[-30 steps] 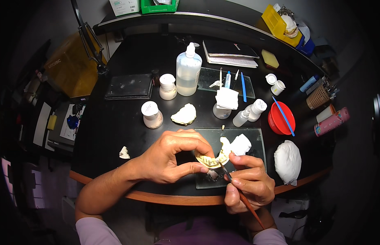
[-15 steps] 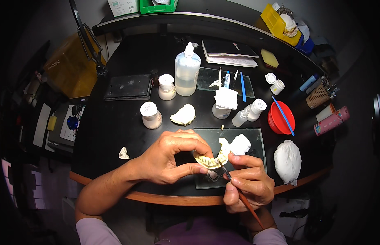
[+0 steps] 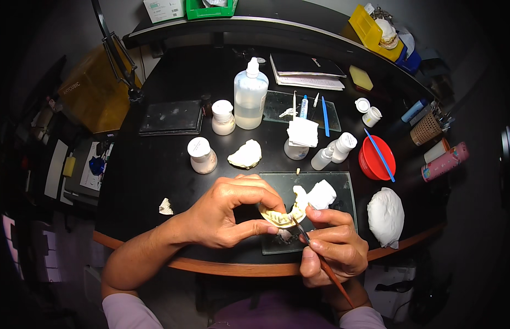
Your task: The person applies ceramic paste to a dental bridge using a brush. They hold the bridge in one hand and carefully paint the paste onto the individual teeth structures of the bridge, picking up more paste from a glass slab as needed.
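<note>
Carefully poised above a glass slab (image 3: 274,180) on a black surface (image 3: 140,189), a horseshoe-shaped dental cast (image 3: 279,220) sits pinched between the thumb and fingers of a person's left grip (image 3: 227,211). The right grip (image 3: 337,247) is closed pencil-fashion around a brown-handled brush (image 3: 330,275), its dark tip at the toothed ridge. Work this fine seems to call for short, light strokes led by the fingertips, with the right index finger, close by the cast, a likely brace against slips. The left grip is best kept firm enough to stop any rocking, yet gentle, since the slim arch looks as if it could crack under a hard squeeze. A white tissue (image 3: 322,194) just beyond the cast lies handy for blotting the bristles.

Hidden from view is the cast's left end, masked by the left fingers. Whether the tip touches the ridge or hovers over it, and whether it carries any liquid, cannot be told. A pale fragment (image 3: 284,236) below the cast is partly covered, its nature unclear. Lilac sleeves (image 3: 132,313) are cut off at the lower edge.
</note>
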Demonstrator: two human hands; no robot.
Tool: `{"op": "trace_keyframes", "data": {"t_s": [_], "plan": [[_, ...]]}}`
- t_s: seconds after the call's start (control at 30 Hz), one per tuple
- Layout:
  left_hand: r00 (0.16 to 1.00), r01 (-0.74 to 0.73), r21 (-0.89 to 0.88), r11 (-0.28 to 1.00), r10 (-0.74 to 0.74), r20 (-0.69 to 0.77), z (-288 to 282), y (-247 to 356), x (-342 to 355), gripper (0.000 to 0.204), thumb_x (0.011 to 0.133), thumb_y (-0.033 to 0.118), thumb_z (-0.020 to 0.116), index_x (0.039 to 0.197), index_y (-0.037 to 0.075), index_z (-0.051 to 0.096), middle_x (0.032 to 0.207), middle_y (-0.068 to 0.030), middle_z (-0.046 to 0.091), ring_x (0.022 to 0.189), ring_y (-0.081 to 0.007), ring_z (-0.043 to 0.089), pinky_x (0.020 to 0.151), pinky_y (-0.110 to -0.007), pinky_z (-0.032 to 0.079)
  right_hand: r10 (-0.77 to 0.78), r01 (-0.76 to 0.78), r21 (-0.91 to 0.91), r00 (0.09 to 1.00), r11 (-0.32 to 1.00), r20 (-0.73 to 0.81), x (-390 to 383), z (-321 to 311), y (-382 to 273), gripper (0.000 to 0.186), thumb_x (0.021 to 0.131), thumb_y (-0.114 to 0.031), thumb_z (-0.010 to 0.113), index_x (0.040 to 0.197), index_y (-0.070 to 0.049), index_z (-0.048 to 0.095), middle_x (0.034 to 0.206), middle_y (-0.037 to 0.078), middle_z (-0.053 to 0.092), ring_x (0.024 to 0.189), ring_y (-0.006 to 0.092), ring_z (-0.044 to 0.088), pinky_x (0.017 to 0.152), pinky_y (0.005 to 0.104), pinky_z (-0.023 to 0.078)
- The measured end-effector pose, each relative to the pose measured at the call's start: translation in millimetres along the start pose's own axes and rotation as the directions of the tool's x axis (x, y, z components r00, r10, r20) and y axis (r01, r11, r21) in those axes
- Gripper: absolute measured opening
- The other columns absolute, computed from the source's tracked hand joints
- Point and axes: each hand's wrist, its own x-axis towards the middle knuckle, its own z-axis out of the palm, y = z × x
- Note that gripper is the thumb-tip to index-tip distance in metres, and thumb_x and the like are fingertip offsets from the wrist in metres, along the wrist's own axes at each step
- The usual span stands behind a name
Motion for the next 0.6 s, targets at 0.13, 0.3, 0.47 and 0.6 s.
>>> {"op": "trace_keyframes", "data": {"t_s": [0.13, 0.3, 0.47, 0.6], "plan": [[1.000, 0.005, 0.001, 1.000, -0.005, -0.004, 0.0, -0.3, -0.6, 0.030, 0.081, 0.008, 0.091, 0.106, -0.001, 0.077, 0.101, -0.0115, 0.078, 0.094, -0.0241, 0.072, 0.090, -0.039, 0.052, -0.013, 0.013, -0.008, 1.000, 1.000, 0.003, 0.1, 1.1, 2.0, 0.030, 0.078, 0.008, 0.074, 0.104, -0.004, 0.068, 0.090, 0.010, 0.072, 0.107, 0.0369, 0.075, 0.088, 0.0416, 0.066], [1.000, 0.008, -0.002, 1.000, -0.008, -0.003, 0.1, -0.6, -0.2, 0.030, 0.080, 0.008, 0.091, 0.106, 0.000, 0.078, 0.101, -0.0115, 0.079, 0.094, -0.0240, 0.072, 0.090, -0.039, 0.052, -0.013, 0.013, -0.002, 1.000, 1.000, -0.003, -0.4, 1.4, 2.6, 0.030, 0.078, 0.008, 0.074, 0.105, -0.004, 0.068, 0.090, 0.010, 0.072, 0.107, 0.0370, 0.075, 0.088, 0.0415, 0.066], [1.000, 0.016, 0.004, 1.000, -0.016, 0.003, -0.2, 0.8, 0.3, 0.030, 0.080, 0.008, 0.091, 0.106, 0.000, 0.078, 0.101, -0.0113, 0.079, 0.095, -0.0238, 0.072, 0.091, -0.039, 0.052, -0.007, 0.007, 0.009, 1.000, 1.000, -0.003, 0.4, 0.3, 0.9, 0.030, 0.078, 0.007, 0.075, 0.104, -0.004, 0.069, 0.090, 0.010, 0.072, 0.107, 0.0368, 0.075, 0.088, 0.0419, 0.066], [1.000, 0.019, 0.000, 1.000, -0.019, 0.003, -0.2, 0.4, 0.1, 0.030, 0.080, 0.008, 0.091, 0.106, 0.000, 0.078, 0.101, -0.0110, 0.078, 0.095, -0.0236, 0.072, 0.090, -0.038, 0.052, -0.014, 0.014, 0.003, 1.000, 1.000, -0.007, 0.5, 1.9, 1.3, 0.030, 0.078, 0.008, 0.075, 0.104, -0.004, 0.069, 0.090, 0.010, 0.072, 0.106, 0.0368, 0.076, 0.088, 0.0421, 0.066]]}}
